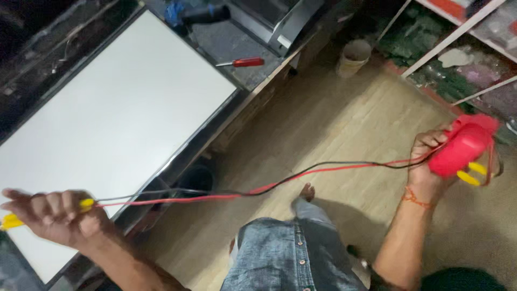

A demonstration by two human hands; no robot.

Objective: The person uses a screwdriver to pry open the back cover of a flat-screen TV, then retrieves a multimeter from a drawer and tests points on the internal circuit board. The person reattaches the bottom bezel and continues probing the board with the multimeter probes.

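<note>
Red meter (462, 146) gripped by right hand (431, 161) | two leads (280, 183) | left hand (54, 215) clenches yellow probes (11, 221)

The red meter (464, 146) at the right of the frame looks like smooth, glossy plastic, with yellow plastic parts at its lower edge. The red lead (301, 175) and black lead (291, 177) running across the middle have a smooth rubbery or plastic sheath. The yellow probe (11, 220) at the lower left looks like plastic too. The white panel (107, 124) at the upper left is smooth and matt, edged with a shiny metal frame. The screwdriver (242, 62) at the top has a glossy red plastic handle and a metal shaft. The floor (344, 124) looks like matt wood-grain boards. The jeans (291, 253) at the bottom are coarse blue denim with metal studs.
</note>
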